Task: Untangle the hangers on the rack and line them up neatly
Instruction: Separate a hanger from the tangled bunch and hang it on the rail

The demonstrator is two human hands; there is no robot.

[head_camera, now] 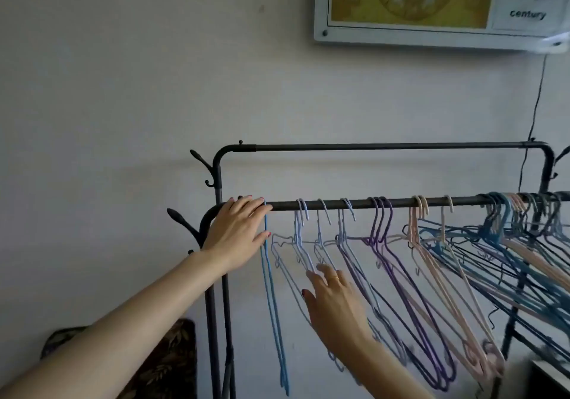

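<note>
Beside L grip (239,229): blue hanger (271,290)

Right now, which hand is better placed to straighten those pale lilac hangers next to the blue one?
Right. The right hand is already at the pale lilac hangers, fingers open against their wires. The left hand rests on the rail by the blue hanger.

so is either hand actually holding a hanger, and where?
Left hand rests on the rail by the blue hanger; a grip can't be told. Right hand only touches the pale hangers.
</note>
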